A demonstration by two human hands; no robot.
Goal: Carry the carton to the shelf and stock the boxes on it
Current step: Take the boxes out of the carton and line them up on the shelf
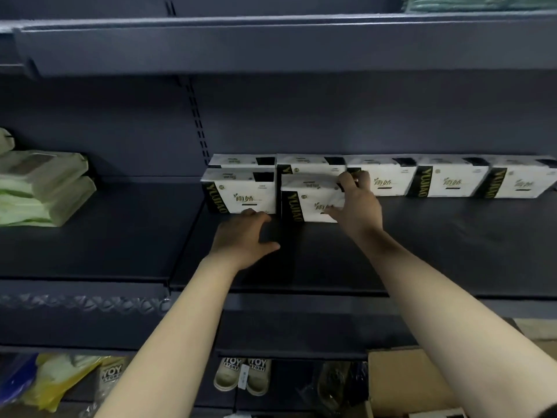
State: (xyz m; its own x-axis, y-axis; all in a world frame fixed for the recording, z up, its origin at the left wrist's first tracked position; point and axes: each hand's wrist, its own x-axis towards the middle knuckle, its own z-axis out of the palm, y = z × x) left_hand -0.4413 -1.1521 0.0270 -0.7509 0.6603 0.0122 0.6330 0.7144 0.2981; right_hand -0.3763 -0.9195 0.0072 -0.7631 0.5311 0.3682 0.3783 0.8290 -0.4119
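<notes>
Several white tissue boxes with black ends stand in a row at the back of the dark shelf (422, 245). A second row has two boxes in front. My right hand (355, 203) grips the front right box (304, 203) by its right end, fingers over the top and thumb low on its face. My left hand (245, 233) lies flat on the shelf, its fingertips touching the bottom of the front left box (241, 191). The brown carton (401, 384) sits low at the bottom right, partly hidden by my right arm.
Green-and-white soft packs (45, 188) are stacked on the shelf at the left. An upper shelf (271, 43) hangs overhead. Below are slippers (241, 375) and coloured bags (54, 378) on a lower shelf.
</notes>
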